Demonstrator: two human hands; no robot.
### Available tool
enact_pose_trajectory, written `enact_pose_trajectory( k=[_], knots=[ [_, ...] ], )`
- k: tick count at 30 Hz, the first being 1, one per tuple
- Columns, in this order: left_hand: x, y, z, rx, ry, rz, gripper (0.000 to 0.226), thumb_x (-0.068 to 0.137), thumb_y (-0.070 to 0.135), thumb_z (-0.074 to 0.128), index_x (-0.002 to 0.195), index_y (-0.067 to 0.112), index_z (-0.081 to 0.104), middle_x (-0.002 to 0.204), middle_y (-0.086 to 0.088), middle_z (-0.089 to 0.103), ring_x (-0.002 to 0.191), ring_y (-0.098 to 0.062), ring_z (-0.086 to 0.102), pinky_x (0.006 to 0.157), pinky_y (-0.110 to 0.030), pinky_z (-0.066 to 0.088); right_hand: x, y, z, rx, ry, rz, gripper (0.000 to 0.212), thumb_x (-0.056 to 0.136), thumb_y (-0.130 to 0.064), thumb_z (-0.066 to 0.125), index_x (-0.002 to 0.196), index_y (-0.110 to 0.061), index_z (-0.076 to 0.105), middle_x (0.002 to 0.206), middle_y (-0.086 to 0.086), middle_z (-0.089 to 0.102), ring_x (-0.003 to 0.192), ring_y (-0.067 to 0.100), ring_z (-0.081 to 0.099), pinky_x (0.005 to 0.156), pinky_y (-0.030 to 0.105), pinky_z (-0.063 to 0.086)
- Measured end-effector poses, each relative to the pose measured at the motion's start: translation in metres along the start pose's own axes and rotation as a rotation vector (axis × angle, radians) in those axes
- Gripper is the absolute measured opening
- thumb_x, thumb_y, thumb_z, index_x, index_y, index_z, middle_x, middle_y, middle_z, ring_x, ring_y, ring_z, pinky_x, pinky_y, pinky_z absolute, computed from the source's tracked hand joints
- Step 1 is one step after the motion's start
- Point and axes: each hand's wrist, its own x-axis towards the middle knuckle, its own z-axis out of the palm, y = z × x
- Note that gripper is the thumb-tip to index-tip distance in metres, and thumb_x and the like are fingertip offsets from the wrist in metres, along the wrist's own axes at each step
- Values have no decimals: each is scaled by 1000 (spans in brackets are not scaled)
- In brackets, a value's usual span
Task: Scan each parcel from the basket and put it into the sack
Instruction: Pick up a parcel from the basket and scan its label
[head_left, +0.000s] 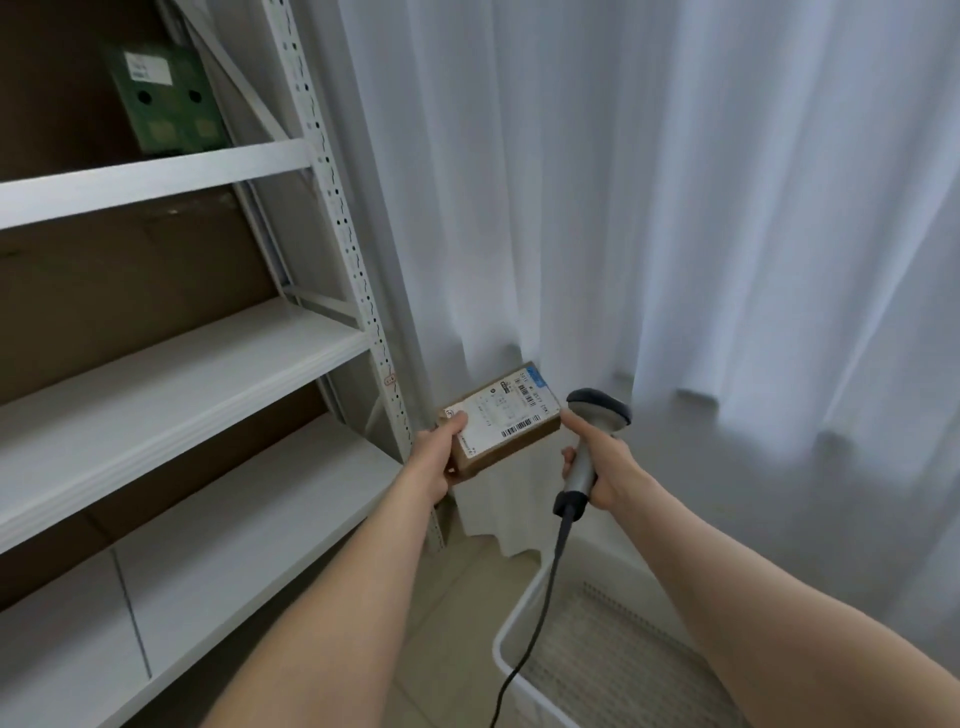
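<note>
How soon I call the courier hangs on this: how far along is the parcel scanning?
Done: the visible part of the basket shows no parcels, so most may be through. In hand: the left hand holds a parcel, label up; the right hand grips the scanner beside it. Left: bagging this one; the sack is out of view.

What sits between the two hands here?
The cardboard parcel, gripped by the left hand; the right hand holds the scanner beside it. Head view.
</note>
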Motion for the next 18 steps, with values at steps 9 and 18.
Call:
enact_pose_trajectory(
  k=[9,18],
  knots=[
    [-1,0,-39,417,-304,-63,39,83,24,71,119,14,60,99,-5,73,92,-19,67,73,-35,55,-6,13,34,-124,-11,-99,23,85,-7,70,105,-6,57,77,9,68,51,12,57,48,23,48],
    [16,-27,-42,318,-94,-76,31,91,11,61,120,8,52,107,-11,68,97,-27,66,87,-50,54,-5,23,42,-236,38,-64,19,89,-13,66,105,-8,56,68,7,60,46,12,50,47,24,45]
  ],
)
